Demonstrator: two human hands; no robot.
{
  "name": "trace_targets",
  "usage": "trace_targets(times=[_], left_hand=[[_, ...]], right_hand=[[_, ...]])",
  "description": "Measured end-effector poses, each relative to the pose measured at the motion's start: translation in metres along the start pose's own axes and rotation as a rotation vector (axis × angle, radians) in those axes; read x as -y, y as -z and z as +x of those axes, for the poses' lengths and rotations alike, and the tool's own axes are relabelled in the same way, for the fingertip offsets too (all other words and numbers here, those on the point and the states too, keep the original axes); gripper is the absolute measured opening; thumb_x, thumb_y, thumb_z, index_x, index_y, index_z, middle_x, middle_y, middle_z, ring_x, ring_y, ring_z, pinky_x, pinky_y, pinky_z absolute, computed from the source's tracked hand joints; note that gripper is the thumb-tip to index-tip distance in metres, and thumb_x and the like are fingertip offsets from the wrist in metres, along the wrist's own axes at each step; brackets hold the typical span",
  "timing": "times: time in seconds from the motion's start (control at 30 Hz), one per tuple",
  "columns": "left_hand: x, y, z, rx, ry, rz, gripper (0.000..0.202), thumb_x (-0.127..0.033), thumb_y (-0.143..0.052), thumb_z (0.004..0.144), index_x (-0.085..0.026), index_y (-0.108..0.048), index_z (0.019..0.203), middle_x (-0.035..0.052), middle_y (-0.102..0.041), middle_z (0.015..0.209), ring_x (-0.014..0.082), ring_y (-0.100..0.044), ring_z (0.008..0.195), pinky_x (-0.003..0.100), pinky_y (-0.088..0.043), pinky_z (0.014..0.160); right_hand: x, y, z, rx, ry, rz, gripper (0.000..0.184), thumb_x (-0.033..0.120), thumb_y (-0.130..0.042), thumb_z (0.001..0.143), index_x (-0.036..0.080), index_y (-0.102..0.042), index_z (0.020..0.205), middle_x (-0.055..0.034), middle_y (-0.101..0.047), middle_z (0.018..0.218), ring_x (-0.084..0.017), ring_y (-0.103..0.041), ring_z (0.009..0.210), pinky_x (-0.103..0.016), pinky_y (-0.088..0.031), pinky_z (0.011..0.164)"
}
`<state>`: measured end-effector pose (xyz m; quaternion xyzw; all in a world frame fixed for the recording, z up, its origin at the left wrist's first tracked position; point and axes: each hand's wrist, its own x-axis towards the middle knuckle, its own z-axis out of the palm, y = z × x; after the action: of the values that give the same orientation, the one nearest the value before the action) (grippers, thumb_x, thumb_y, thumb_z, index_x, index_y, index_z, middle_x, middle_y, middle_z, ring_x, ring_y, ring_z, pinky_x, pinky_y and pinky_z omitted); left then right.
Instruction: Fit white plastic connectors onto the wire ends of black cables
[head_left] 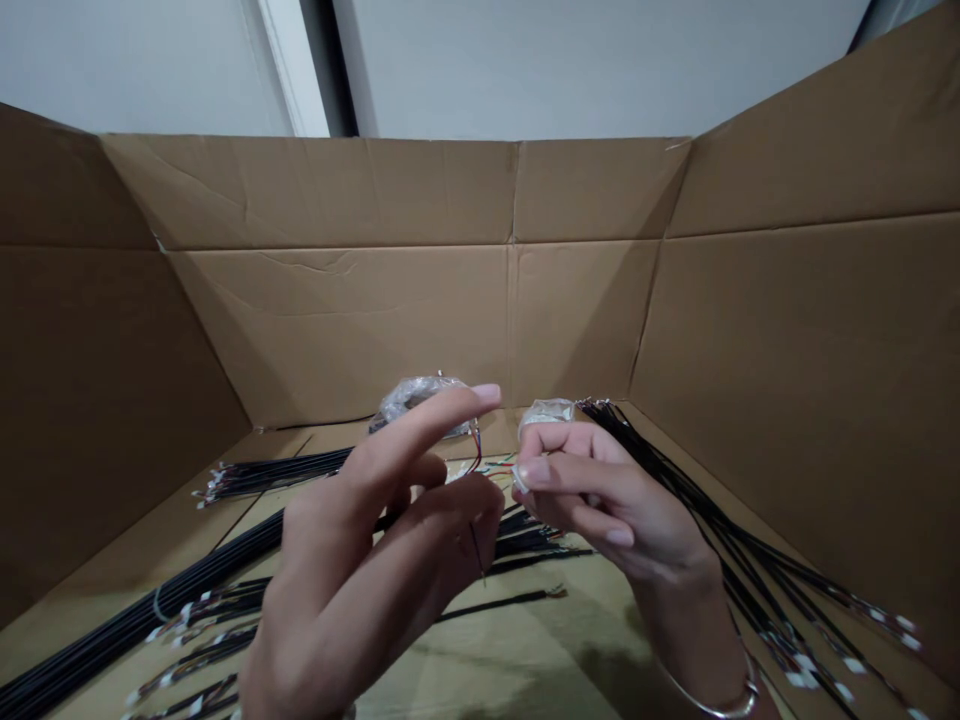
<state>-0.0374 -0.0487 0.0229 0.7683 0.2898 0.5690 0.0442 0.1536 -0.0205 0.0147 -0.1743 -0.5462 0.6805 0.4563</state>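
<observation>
Left hand: we log the left hand [360, 560] at centre, forefinger stretched out, the other fingers curled narrow on coloured wires [478, 450], with red and blue strands rising beside the thumb; the exact pinch is hidden from us.
Right hand: we log the right hand [630, 520] with thumb and forefinger pinched on a white plug [519, 480], a bracelet [712, 708] at its wrist.
White plug: we find it at the right fingertips, just right of the left hand, above the floor of the box.
Bags: we count two of clear plastic, the left bag [397, 395] partly behind the outstretched forefinger, the right bag [551, 410] behind the right hand.
Cables, left: we list a thick black bundle [210, 563] with a tie [158, 605], a thinner bundle [292, 467] beyond it, and short cables [206, 655] with white ends nearer us.
Cables, middle: we note a loose cable [499, 604] below the hands; the left hand blocks part of it.
Cables, right: we enter a long fan of black cables [705, 515], partly covered by the right hand.
Enclosure: we see cardboard walls [375, 300] on three sides.
</observation>
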Motion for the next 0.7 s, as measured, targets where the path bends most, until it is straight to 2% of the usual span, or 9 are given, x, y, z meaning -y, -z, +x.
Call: trace_targets(times=[0.07, 0.1, 0.2, 0.33, 0.5, 0.67, 0.7], left_hand=[[-0.001, 0.0, -0.004, 0.062, 0.124, -0.159, 0.045, -0.017, -0.06, 0.099, -0.044, -0.068, 0.134, -0.0083, -0.072, 0.064, 0.0131, -0.067, 0.045, 0.018, -0.055, 0.04], [-0.002, 0.0, -0.006, 0.086, 0.169, -0.21, 0.047, -0.02, -0.06, 0.1, -0.047, -0.065, 0.138, -0.0084, -0.07, 0.062, 0.0137, -0.067, 0.045, 0.019, -0.055, 0.039], [-0.002, -0.002, -0.009, 0.078, 0.229, -0.226, 0.045, -0.026, -0.062, 0.101, -0.055, -0.066, 0.134, -0.0083, -0.066, 0.061, 0.0137, -0.066, 0.046, 0.02, -0.056, 0.041], [-0.003, -0.003, -0.007, 0.06, 0.289, -0.226, 0.044, -0.028, -0.065, 0.098, -0.059, -0.069, 0.128, -0.0084, -0.064, 0.059, 0.014, -0.064, 0.046, 0.02, -0.054, 0.04], [-0.004, -0.003, -0.009, 0.049, 0.273, -0.229, 0.045, -0.026, -0.065, 0.097, -0.058, -0.07, 0.127, -0.0089, -0.065, 0.059, 0.0128, -0.061, 0.045, 0.018, -0.053, 0.039], [-0.012, -0.012, -0.013, -0.107, 0.284, -0.175, 0.045, -0.021, -0.062, 0.097, -0.05, -0.071, 0.129, -0.0078, -0.062, 0.06, 0.0112, -0.057, 0.047, 0.016, -0.053, 0.043], [-0.013, -0.012, -0.013, -0.104, 0.283, -0.178, 0.043, -0.022, -0.062, 0.097, -0.049, -0.072, 0.129, -0.0076, -0.062, 0.06, 0.0113, -0.056, 0.047, 0.016, -0.053, 0.043]], right_hand=[[0.0, 0.001, 0.0, 0.008, 0.001, -0.006, 0.017, 0.018, -0.079, 0.08, 0.018, -0.068, 0.067, 0.0163, -0.036, 0.035, -0.001, -0.012, 0.03, -0.03, -0.003, 0.043], [0.0, 0.002, 0.0, 0.012, -0.001, -0.008, 0.017, 0.018, -0.079, 0.08, 0.018, -0.068, 0.067, 0.0163, -0.036, 0.035, -0.001, -0.012, 0.03, -0.03, -0.003, 0.043], [0.001, 0.002, -0.001, 0.0, -0.013, -0.013, 0.018, 0.018, -0.08, 0.078, 0.018, -0.067, 0.066, 0.0162, -0.037, 0.034, -0.001, -0.012, 0.03, -0.029, -0.004, 0.041], [0.001, 0.002, -0.001, -0.011, -0.015, -0.028, 0.019, 0.019, -0.081, 0.078, 0.018, -0.066, 0.066, 0.0162, -0.037, 0.035, -0.001, -0.011, 0.03, -0.027, -0.004, 0.041], [0.001, 0.003, -0.001, -0.013, -0.01, -0.032, 0.018, 0.018, -0.081, 0.077, 0.018, -0.068, 0.066, 0.0157, -0.037, 0.035, -0.001, -0.012, 0.03, -0.026, -0.004, 0.04], [0.002, 0.003, 0.0, -0.018, -0.013, -0.028, 0.019, 0.019, -0.082, 0.076, 0.018, -0.067, 0.065, 0.0161, -0.036, 0.034, -0.001, -0.011, 0.03, -0.027, -0.004, 0.04], [0.002, 0.003, 0.0, -0.019, -0.012, -0.029, 0.019, 0.019, -0.083, 0.076, 0.018, -0.067, 0.065, 0.016, -0.036, 0.034, -0.001, -0.011, 0.03, -0.027, -0.004, 0.04]])
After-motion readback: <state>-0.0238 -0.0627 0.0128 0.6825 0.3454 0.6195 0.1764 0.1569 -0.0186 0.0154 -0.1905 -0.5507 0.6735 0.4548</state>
